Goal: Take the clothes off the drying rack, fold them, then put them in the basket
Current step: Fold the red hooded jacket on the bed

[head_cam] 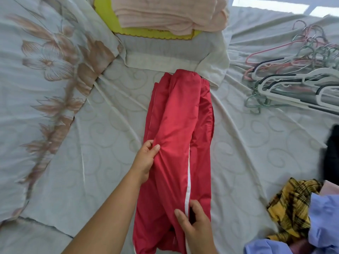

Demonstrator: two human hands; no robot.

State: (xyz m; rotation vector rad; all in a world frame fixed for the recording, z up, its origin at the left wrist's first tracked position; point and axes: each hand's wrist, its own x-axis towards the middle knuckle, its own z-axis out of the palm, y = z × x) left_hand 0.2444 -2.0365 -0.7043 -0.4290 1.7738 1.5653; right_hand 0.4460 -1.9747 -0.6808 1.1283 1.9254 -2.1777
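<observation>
Both hands pinch the red trousers (176,129): left hand (145,162) mid-leg, right hand (194,226) at the white stripe.

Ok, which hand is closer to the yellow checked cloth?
Right. The right hand grips the red trousers at their nearer end, left of the yellow checked cloth; the left hand pinches the trousers' opposite edge, farther away.

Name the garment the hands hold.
The red trousers, white-striped: left hand and right hand pinch them; the plaid cloth and blue garment lie untouched.
</observation>
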